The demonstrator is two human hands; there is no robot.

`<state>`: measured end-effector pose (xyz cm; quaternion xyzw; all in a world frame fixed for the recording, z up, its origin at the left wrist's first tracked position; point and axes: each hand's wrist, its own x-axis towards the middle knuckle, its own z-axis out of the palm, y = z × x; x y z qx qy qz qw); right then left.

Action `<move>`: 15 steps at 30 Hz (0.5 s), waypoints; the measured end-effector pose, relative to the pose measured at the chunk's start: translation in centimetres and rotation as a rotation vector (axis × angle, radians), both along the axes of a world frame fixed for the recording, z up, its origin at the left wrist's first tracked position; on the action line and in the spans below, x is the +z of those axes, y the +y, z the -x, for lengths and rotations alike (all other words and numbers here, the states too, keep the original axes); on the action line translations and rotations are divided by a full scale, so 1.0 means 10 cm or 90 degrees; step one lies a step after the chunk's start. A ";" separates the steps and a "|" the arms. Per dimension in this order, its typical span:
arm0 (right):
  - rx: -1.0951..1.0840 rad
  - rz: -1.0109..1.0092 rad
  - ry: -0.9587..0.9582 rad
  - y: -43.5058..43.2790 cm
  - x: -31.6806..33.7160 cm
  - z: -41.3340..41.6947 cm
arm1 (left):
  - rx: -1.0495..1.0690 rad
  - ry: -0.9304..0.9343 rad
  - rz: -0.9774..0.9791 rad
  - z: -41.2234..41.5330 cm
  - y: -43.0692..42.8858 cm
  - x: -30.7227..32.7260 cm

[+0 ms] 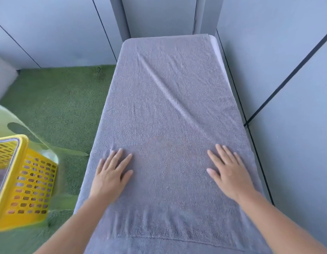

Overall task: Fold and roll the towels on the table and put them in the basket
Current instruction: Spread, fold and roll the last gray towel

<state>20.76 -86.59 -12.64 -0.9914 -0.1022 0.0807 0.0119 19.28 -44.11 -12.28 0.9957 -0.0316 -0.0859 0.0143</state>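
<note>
basket (pixel 30 182): yellow, with slotted walls, at the far left, off the tabletop's left edge and well apart from it. It sits on something pale green and blurred. We see darker shapes through the holes but cannot tell what they are.
floor (pixel 63 99): green and grass-like, between the basket and the tabletop.
left hand (pixel 111 173): flat, palm down, with 5 straight fingers spread, pressing on the towel near the tabletop's left edge, toward the near end.
towel (pixel 168 107): 1 grey towel, laid out flat along the tabletop and covering nearly all of it. It droops over the left edge, and 1 long crease runs diagonally from the far left toward the right edge.
right hand (pixel 228 171): also flat, palm down with fingers spread, pressing on the towel near the right edge, level with the left hand.
tabletop (pixel 216 50): we see only a white strip at the far right corner.
wall (pixel 287 70): grey panels with dark seams, just beside the right edge.
</note>
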 end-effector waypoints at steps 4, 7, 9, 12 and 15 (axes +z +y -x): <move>-0.160 0.031 0.027 -0.68 0.10 0.16 | 0.151 0.041 -0.012 0.39 0.73 0.14; -0.106 -0.014 0.002 -0.16 0.17 0.36 | 0.103 0.006 0.024 0.54 0.22 0.16; -0.008 -0.074 0.013 0.48 0.19 0.61 | 0.011 -0.002 0.067 0.66 -0.39 0.14; 0.086 -0.127 0.030 1.24 0.09 1.10 | -0.111 0.010 0.108 0.96 -1.12 -0.02; 0.079 -0.123 0.028 1.11 0.00 1.43 | -0.116 0.007 0.087 1.29 -1.05 -0.10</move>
